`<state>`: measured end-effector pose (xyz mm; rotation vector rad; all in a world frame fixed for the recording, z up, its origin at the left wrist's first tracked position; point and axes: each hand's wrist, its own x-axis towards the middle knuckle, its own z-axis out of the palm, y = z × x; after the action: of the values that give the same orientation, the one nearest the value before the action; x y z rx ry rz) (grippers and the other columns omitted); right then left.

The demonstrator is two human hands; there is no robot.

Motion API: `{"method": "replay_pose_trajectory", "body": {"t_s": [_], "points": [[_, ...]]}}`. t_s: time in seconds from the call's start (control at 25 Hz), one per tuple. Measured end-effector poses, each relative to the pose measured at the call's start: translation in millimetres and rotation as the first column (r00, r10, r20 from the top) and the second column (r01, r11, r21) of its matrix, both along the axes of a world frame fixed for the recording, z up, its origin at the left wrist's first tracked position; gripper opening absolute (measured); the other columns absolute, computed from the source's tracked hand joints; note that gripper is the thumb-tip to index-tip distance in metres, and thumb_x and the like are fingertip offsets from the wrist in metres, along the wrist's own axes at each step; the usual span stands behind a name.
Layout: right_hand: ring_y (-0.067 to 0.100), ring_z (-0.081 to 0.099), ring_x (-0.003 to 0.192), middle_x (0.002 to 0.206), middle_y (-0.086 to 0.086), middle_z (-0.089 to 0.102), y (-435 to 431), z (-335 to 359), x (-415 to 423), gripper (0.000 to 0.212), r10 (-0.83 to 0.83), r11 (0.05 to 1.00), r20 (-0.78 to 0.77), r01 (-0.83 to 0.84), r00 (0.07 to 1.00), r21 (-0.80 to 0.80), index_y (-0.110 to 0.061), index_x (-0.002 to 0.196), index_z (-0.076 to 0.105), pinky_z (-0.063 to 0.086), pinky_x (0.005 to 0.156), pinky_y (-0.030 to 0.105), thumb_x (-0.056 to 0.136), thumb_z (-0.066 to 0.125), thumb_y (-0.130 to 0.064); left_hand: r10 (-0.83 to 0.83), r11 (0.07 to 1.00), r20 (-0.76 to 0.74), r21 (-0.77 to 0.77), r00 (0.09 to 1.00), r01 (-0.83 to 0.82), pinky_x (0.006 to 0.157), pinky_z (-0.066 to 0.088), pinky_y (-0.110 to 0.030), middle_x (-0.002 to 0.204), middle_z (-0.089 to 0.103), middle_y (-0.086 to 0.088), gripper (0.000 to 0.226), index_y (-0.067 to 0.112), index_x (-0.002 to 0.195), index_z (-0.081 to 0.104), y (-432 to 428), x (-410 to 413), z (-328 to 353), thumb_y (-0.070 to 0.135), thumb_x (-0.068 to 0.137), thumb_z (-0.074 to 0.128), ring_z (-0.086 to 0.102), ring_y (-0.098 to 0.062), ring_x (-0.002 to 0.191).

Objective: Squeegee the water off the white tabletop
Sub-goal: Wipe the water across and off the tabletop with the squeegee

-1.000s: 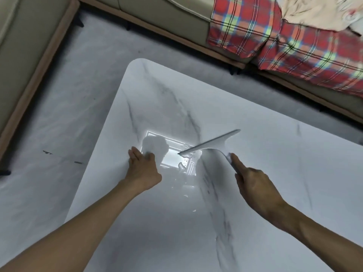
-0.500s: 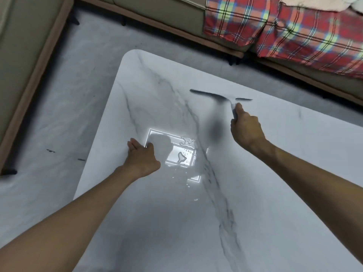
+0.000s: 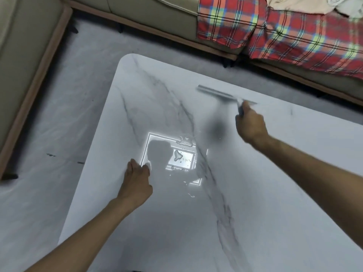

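Squeegee [image 3: 222,95] has gone from beside the water [image 3: 182,156] up near the tabletop's [image 3: 275,193] far edge. It's blurred, so can't tell if the blade touches. R hand [image 3: 251,124] grips its handle. L hand [image 3: 137,181] rests flat by the left edge, holding nothing. Water sits mid-table w/ droplets. Best bet: land the blade beyond the water, keep even pressure, pull one straight stroke thru to an edge.

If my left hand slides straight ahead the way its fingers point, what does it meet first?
Nothing solid, as far as I can tell. The left hand rests on the tabletop; ahead lies only bare surface with a bright light reflection. The water puddles sit just right of that line, probably missed.
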<state>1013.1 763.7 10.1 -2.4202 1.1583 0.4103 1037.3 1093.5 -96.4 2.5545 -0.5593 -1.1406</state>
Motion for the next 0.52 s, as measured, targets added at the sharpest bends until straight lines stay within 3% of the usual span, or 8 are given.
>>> {"method": "replay_pose_trajectory", "body": {"t_s": [0.12,0.2,0.28,0.4,0.52], "points": [[0.033,0.05,0.086,0.104,0.023,0.055,-0.5,-20.7,41.4,0.013,-0.113,0.991,0.03,0.111,0.993,0.072,-0.017,0.109,0.034,0.041,0.069,0.037,0.096,0.034,-0.013,-0.004,0.999,-0.071,0.035,0.997,0.006,0.115,0.028,-0.04,0.15,0.013,-0.025,0.028,0.017,0.101,0.041,5.7,-3.4,-7.0,0.006,0.076,0.049,0.011,-0.039,0.146],[0.041,0.054,0.098,0.115,0.025,0.059,21.8,-31.9,42.0,0.029,0.017,1.0,0.03,-0.018,0.999,0.022,-0.014,0.127,0.037,0.042,0.078,0.041,0.097,0.036,-0.014,-0.002,0.998,-0.116,0.065,0.993,0.01,0.116,0.026,-0.041,0.156,0.001,-0.029,0.033,0.015,0.107,0.042,2.9,-0.1,-7.2,0.009,0.076,0.05,0.003,-0.04,0.148],[0.047,0.055,0.101,0.112,0.026,0.062,50.8,-35.1,23.9,0.048,0.216,0.976,0.046,-0.217,0.975,0.001,-0.017,0.143,0.03,0.044,0.08,0.044,0.097,0.038,-0.015,-0.004,0.997,-0.133,0.082,0.991,0.015,0.115,0.028,-0.043,0.156,-0.002,-0.03,0.034,0.014,0.108,0.042,-1.5,0.7,-4.9,0.01,0.075,0.051,0.004,-0.042,0.148],[0.042,0.059,0.08,0.088,0.02,0.064,71.7,-37.1,-23.2,0.055,0.405,0.912,0.028,-0.405,0.914,0.066,-0.031,0.147,0.023,0.041,0.064,0.037,0.096,0.038,-0.016,-0.008,0.995,-0.123,0.096,0.992,0.02,0.118,0.023,-0.044,0.156,-0.008,-0.032,0.034,0.012,0.109,0.042,-4.4,-3.2,-2.1,0.009,0.077,0.051,-0.007,-0.042,0.148],[0.034,0.05,0.067,0.079,0.009,0.06,60.8,-32.2,-73.9,0.058,0.514,0.857,-0.044,-0.511,0.857,0.066,-0.039,0.149,0.018,0.036,0.059,0.033,0.096,0.036,-0.021,0.013,0.996,-0.08,0.092,0.997,-0.006,0.119,0.02,-0.041,0.157,-0.006,-0.031,0.034,0.011,0.114,0.043,-3.0,-5.5,-1.8,0.012,0.081,0.05,-0.007,-0.04,0.149]]}}
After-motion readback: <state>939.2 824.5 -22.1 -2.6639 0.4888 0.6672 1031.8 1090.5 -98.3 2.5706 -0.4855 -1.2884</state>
